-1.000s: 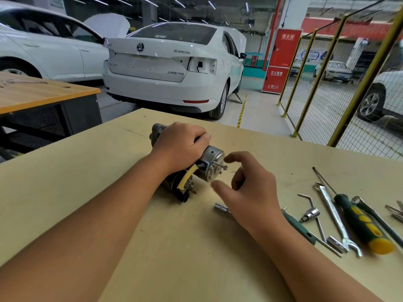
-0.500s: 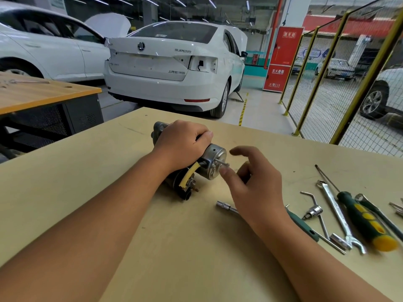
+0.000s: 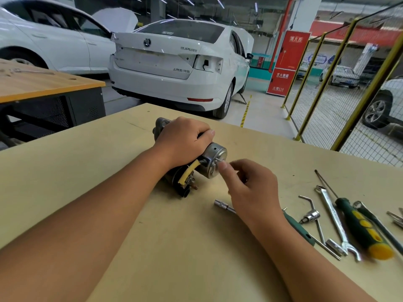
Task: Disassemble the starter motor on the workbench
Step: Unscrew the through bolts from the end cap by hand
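Left hand [image 3: 185,141] grips one starter motor [image 3: 209,162]; right hand [image 3: 250,188] pinches its bolt [image 3: 218,161].

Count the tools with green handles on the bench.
2, both right of the right hand: a nut driver whose green handle pokes out from under the wrist, and a green-and-yellow screwdriver farther right. More may lie past the frame's right edge.
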